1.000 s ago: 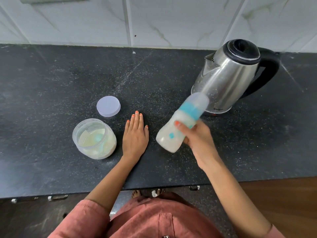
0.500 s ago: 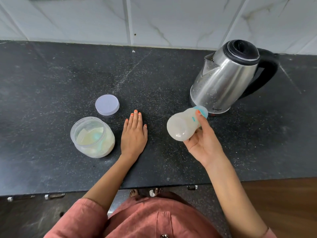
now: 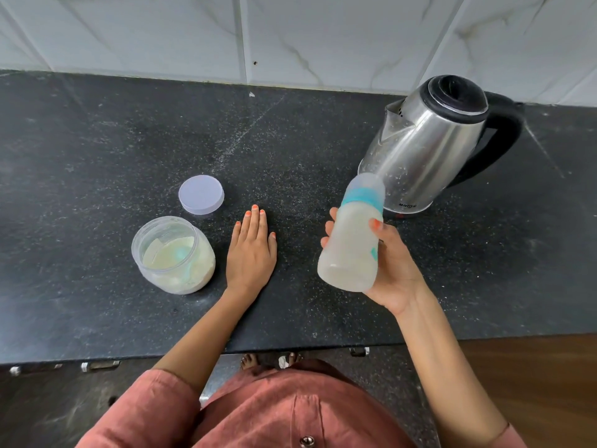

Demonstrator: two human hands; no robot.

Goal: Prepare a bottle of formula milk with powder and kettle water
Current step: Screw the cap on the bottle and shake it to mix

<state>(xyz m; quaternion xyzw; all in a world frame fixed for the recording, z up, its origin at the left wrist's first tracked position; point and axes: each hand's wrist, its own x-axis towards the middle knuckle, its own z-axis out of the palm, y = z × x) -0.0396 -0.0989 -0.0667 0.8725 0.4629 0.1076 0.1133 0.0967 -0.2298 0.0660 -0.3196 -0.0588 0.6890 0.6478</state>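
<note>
i had my right hand [image 3: 392,270] curled round the bottle [image 3: 352,244] at centre right of the frame, lifted off the counter [image 3: 97,140], capped and tilted toward the kettle [image 3: 426,150], probably to mix its milky fill. my left hand [image 3: 250,253] lay flat, fingers straight, beside the open powder jar [image 3: 172,253], likely bracing me.

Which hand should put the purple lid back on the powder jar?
Probably the left hand: it lies flat and free on the counter, close beside the lid and the open jar. The right hand is busy gripping the bottle.
</note>
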